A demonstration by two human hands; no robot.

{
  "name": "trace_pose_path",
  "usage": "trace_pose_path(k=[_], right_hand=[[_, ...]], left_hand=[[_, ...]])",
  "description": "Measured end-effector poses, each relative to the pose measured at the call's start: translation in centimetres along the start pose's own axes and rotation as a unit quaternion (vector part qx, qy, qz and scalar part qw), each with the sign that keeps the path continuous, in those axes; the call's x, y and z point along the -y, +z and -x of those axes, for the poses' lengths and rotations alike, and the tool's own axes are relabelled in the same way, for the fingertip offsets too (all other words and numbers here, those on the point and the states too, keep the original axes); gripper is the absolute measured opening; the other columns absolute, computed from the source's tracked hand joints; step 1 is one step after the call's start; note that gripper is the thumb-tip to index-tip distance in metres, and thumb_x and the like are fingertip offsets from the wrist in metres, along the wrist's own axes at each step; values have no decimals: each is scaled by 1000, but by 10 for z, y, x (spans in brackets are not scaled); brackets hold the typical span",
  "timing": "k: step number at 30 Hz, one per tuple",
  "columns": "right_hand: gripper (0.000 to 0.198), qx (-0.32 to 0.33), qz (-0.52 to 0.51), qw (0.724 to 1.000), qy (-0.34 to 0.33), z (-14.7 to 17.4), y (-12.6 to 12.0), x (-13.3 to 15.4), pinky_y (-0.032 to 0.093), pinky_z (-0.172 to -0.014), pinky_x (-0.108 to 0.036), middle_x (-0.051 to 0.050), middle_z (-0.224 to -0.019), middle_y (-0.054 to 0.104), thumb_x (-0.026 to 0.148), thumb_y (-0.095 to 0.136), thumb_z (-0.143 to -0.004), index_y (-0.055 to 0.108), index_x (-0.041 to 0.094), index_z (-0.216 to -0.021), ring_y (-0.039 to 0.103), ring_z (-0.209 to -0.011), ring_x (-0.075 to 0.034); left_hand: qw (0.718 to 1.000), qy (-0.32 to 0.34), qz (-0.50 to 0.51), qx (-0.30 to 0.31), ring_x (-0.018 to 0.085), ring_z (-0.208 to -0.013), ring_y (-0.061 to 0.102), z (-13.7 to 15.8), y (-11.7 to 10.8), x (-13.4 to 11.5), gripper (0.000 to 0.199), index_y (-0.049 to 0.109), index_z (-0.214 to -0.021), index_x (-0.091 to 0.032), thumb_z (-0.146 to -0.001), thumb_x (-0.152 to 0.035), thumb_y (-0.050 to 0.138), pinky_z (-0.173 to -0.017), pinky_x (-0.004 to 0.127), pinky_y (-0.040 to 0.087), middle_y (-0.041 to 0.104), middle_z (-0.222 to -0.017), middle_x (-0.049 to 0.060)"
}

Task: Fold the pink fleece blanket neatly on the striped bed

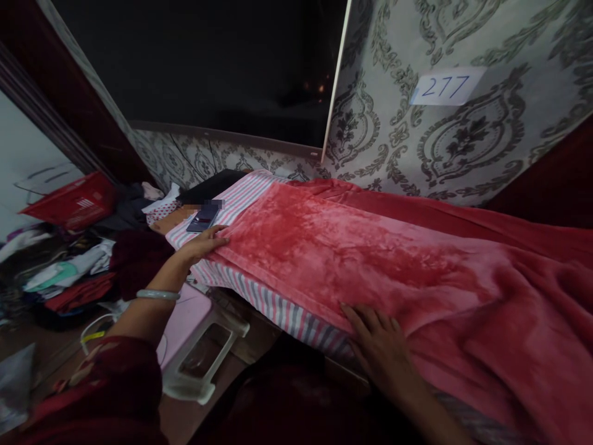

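A fuzzy red-pink blanket [324, 247] lies spread over a striped cloth [278, 307] that shows along its front edge and left end. My left hand [207, 242] rests at the blanket's left front corner, its fingers stretched out onto the edge. Farther right, my right hand [377, 334] lies on the blanket near the front edge with fingers extended flat. The blanket is smooth between the hands and wrinkled toward the right. Just beyond my left hand, a dark phone [204, 218] lies on the striped cloth.
A large dark television [208, 62] hangs on the patterned wall behind. Piled clothes [78, 278] and a red bag [76, 201] are at left. A pink-topped plastic stool [185, 318] stands below my left arm. A paper marked 277 [447, 86] is on the wall.
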State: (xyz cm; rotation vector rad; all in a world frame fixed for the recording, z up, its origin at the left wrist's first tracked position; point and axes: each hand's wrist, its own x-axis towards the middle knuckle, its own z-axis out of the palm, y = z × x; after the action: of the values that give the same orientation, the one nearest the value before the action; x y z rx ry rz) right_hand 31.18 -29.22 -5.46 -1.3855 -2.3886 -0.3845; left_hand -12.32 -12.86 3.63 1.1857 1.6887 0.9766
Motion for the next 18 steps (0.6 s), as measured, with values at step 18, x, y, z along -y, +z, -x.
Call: trace_pose_path(k=[18], right_hand=[[84, -117, -6, 993, 35, 18, -9, -52, 52, -83, -44, -10, -110, 67, -1, 44, -67, 42, 23, -148, 61, -97, -28]], left_hand=[[984, 14, 178, -3, 11, -53, 56, 1, -6, -44, 39, 71, -89, -15, -50, -13, 73, -44, 20, 46, 66, -72, 1]])
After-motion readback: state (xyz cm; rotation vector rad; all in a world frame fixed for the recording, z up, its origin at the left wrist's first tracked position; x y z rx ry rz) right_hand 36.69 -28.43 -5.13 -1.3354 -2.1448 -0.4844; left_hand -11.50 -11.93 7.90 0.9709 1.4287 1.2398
